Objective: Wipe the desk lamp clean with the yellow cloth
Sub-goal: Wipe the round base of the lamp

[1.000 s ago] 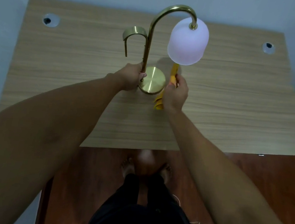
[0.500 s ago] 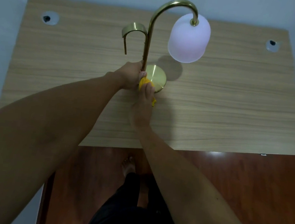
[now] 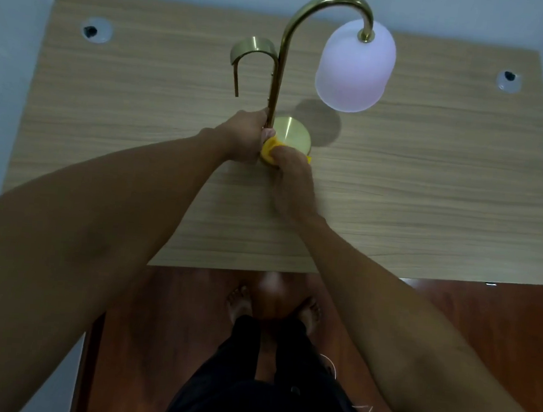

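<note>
A brass desk lamp (image 3: 280,65) stands upright in the middle of the wooden desk (image 3: 429,193), with a round brass base (image 3: 294,135), a curved stem and a white frosted shade (image 3: 356,67) hanging to the right. A smaller brass hook (image 3: 252,48) branches off to the left. My left hand (image 3: 245,136) grips the stem just above the base. My right hand (image 3: 288,171) presses the yellow cloth (image 3: 268,149) against the near-left edge of the base; most of the cloth is hidden under my fingers.
Two round cable grommets sit in the desk's far corners, one at the left (image 3: 96,30) and one at the right (image 3: 507,81). A wall runs behind the desk. My bare feet (image 3: 238,301) stand on the red-brown floor by the desk's near edge.
My right hand moved with the cloth from right of the base, under the shade, to the base's near-left edge beside my left hand. The left hand kept its grip on the stem.
</note>
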`<state>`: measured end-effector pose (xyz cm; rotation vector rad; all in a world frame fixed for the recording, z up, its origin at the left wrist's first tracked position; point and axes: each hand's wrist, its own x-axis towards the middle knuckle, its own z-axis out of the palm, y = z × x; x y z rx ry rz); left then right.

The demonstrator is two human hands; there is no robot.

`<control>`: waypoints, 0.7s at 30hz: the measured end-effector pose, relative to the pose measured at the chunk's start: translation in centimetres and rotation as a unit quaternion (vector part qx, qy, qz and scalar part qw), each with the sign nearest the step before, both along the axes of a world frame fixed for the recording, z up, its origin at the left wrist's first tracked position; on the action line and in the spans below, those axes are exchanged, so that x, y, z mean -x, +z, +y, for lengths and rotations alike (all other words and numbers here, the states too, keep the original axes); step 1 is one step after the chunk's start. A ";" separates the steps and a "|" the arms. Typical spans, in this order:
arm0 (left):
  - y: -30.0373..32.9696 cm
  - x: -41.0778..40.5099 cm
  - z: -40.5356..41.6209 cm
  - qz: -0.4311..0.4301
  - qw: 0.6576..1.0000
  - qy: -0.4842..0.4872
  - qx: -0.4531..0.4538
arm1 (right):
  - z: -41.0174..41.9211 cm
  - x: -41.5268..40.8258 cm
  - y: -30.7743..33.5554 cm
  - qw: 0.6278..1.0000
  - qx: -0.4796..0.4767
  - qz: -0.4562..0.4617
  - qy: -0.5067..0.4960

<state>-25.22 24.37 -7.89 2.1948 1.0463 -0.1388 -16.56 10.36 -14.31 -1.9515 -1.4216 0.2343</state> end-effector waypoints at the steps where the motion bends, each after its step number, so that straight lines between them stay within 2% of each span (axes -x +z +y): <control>1: 0.0 0.0 0.0 0.006 1.000 0.001 -0.001 | 0.0 0.2 -0.2 0.999 -0.002 -0.033 0.031; 5: -0.1 -0.1 0.4 0.020 1.000 -0.013 -0.010 | 1.1 0.1 -1.0 0.978 -0.039 -0.154 0.136; 10: 0.2 0.0 0.7 0.026 0.999 -0.032 -0.019 | 1.7 -0.4 -2.0 0.947 0.023 -0.275 0.165; 16: 0.3 0.1 0.7 0.016 0.999 -0.035 -0.010 | -0.7 -3.2 -2.0 0.926 -0.025 -0.300 0.230; 19: 0.4 0.1 0.7 0.014 0.999 -0.031 0.003 | -1.2 -5.2 -1.7 0.896 -0.034 -0.347 0.274; 21: 0.4 0.1 0.7 0.016 0.999 -0.029 0.009 | -1.6 -6.2 -1.3 0.902 -0.022 -0.335 0.270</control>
